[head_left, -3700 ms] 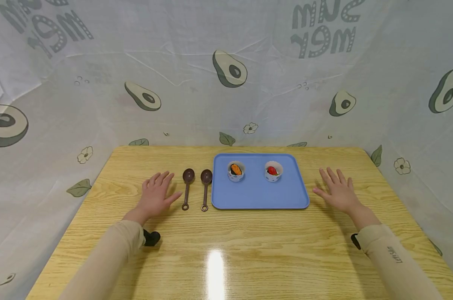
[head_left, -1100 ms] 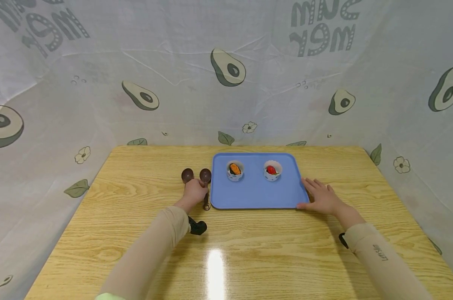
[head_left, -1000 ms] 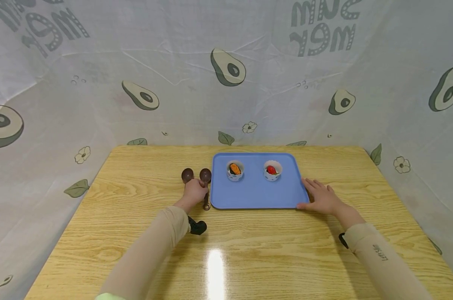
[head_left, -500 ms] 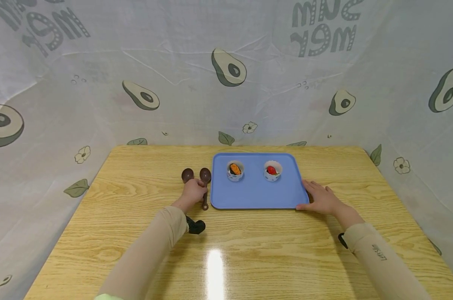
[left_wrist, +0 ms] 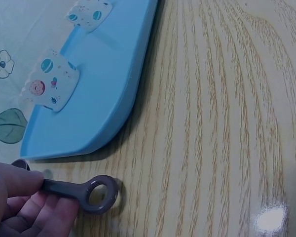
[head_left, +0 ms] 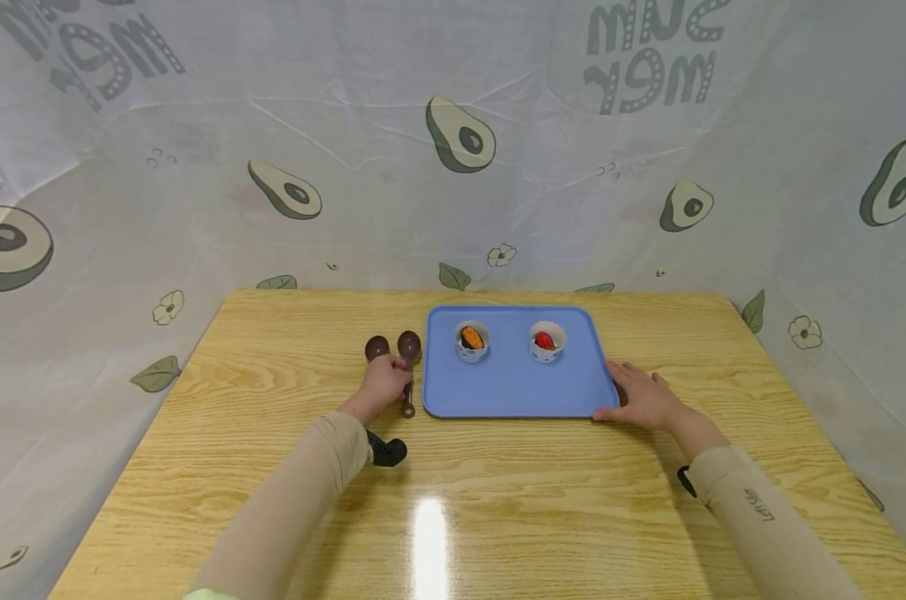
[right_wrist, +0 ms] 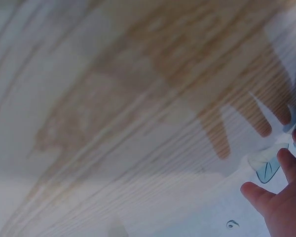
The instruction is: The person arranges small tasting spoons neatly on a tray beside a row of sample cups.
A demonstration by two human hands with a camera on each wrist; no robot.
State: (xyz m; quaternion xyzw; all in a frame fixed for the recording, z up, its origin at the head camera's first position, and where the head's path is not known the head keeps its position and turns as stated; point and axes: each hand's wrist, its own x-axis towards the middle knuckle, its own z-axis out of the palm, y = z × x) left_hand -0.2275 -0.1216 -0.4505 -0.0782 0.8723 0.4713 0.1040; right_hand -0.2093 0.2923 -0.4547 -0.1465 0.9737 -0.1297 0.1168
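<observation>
My left hand [head_left: 385, 379] pinches the handle of a dark brown spoon [head_left: 409, 344] just left of the tray. In the left wrist view, thumb and fingers grip the spoon handle [left_wrist: 64, 188], and its ring end sticks out. A second brown spoon [head_left: 376, 347] lies to the left, its handle hidden behind the hand. My right hand [head_left: 643, 402] rests its spread fingers at the right edge of the blue tray [head_left: 520, 393]. Two patterned paper cups stand on that tray: the left cup [head_left: 471, 355] holds an orange-topped piece, the right cup [head_left: 544, 356] a red one.
The wooden table [head_left: 543, 500] stretches in front of the tray and to both sides. An avocado-print cloth [head_left: 377, 208] hangs behind it and along the sides.
From beside the spoons, my left hand has reached right and gripped the nearer-tray spoon, lately shifting it slightly left. My right hand has moved left onto the tray's edge and stayed there.
</observation>
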